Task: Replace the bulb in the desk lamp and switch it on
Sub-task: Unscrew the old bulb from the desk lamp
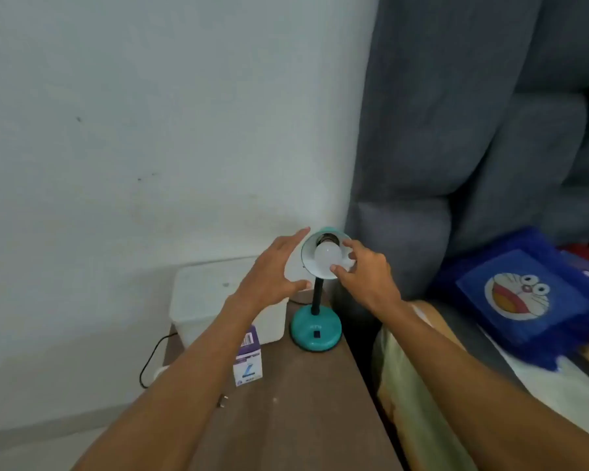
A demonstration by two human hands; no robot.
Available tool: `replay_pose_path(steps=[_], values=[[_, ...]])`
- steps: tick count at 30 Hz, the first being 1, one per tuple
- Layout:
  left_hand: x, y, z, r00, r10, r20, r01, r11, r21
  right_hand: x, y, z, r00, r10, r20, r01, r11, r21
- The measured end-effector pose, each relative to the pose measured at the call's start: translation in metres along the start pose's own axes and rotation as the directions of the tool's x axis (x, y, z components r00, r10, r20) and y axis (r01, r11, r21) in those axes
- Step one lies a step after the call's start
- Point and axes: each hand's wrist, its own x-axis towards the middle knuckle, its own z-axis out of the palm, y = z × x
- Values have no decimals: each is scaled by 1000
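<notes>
Sitting under the left forearm near the worktop [296,409] edge: a bulb box [248,360], standing upright and out of the working path, probably packaging kept within reach. Lying just beyond it, behind the left wrist: a white container [204,300]. Spreading wide with fingers fanned, the left hand [272,273], hovering just beside the lamp shade [312,263] without clearly touching it, likely ready for steadying the shade against twisting. Resting between both hands: the bulb [327,256], seated at the socket inside the upturned shade, angled toward the person for easy reach. Pinching the bulb's rounded glass with fingertips, the right hand [364,270], seemingly turning it. Waiting below and between the hands: the teal lamp base [315,329], its switch facing forward, not yet being pressed.
</notes>
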Motion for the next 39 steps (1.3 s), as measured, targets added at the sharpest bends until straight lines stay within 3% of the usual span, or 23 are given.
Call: replay_pose_path(steps=[5,17,25,27,32,36,39], values=[[37,-9,17,989,91,119,-88,996,-30,17,3,15,999,15,-39,-12,997,78],[45,-32,41,981,187,61,-184,982,-45,26,-2,48,985,121,-125,-100,982,161],[47,-37,44,979,201,34,-196,976,-99,23,2,62,993,-22,-118,10,994,-105],[47,-37,44,980,195,29,-191,976,-102,20,2,64,989,-23,-145,16,998,-55],[47,-37,47,978,208,15,-204,972,-120,24,-3,67,974,159,-159,-145,984,102],[45,-37,46,979,204,16,-200,971,-131,22,-3,66,989,35,-147,-44,997,-61],[46,-37,46,979,202,3,-200,971,-134,19,-3,71,982,69,-173,-61,997,56]])
